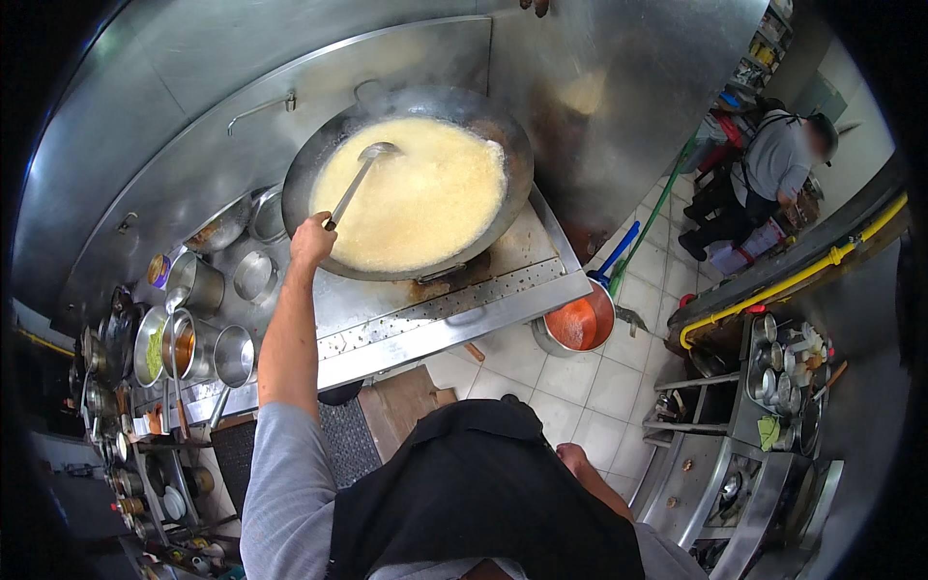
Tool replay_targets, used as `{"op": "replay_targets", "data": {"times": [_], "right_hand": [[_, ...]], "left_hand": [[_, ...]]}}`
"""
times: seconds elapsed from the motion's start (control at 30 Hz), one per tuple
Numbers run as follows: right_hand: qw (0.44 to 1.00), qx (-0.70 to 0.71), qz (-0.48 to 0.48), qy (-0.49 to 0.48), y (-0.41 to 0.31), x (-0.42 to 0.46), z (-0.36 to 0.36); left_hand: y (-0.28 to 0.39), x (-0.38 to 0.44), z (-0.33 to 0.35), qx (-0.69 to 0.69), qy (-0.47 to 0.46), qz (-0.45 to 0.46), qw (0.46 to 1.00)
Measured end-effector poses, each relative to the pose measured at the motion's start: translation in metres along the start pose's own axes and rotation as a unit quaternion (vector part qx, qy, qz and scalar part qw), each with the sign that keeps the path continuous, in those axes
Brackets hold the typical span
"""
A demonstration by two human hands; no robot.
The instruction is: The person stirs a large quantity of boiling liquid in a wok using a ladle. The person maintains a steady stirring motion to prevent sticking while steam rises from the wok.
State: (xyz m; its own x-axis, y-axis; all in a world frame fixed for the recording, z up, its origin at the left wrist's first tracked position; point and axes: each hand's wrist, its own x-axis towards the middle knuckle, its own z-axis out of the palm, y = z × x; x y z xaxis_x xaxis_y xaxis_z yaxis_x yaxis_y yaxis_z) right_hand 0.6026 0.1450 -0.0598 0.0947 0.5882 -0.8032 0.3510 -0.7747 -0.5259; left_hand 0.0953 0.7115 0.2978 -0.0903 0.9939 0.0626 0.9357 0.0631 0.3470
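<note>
My left hand [313,238] is closed round the dark grip of a long-handled metal ladle [352,190]. The ladle reaches over a very large wok [516,156], and its bowl lies at the surface of the wok's contents. A pale yellow, foamy liquid [428,196] fills most of the wok. The wok sits on a stainless steel range [518,243] with a perforated strip along its front. Low at my right side, my right hand [573,458] hangs next to my black apron [478,493]. Its fingers are partly hidden, and I cannot make out whether they hold anything.
Left on the range stand metal pots [196,283] and a pan [234,355]. A wall spout [261,109] juts out behind. On the tiled floor, a pot of red-orange liquid [578,324] stands near the range corner, beside a green pole [656,210]. Another person [772,163] bends over farther right.
</note>
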Motion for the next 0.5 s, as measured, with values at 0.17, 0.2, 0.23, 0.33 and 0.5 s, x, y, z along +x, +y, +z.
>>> {"op": "replay_targets", "data": {"times": [0.17, 0.2, 0.23, 0.33, 0.5], "right_hand": [[0.999, 0.017, 0.04, -0.007, -0.013, -0.005, -0.003], [0.999, 0.013, 0.037, -0.01, -0.013, -0.003, -0.004], [1.0, -0.003, 0.021, -0.014, -0.012, 0.0, -0.005], [0.999, -0.018, -0.006, -0.026, -0.014, 0.007, -0.008], [0.996, -0.07, -0.047, -0.04, -0.036, 0.017, -0.017]], "left_hand": [[-0.01, -0.005, -0.006, 0.017, -0.005, -0.013, 1.0], [-0.013, -0.009, -0.007, 0.018, -0.009, -0.014, 1.0], [-0.017, -0.014, -0.008, 0.02, -0.012, -0.015, 1.0], [-0.023, -0.038, -0.021, 0.003, -0.033, -0.008, 0.999], [-0.049, -0.072, -0.029, -0.025, -0.045, -0.047, 0.998]]}}
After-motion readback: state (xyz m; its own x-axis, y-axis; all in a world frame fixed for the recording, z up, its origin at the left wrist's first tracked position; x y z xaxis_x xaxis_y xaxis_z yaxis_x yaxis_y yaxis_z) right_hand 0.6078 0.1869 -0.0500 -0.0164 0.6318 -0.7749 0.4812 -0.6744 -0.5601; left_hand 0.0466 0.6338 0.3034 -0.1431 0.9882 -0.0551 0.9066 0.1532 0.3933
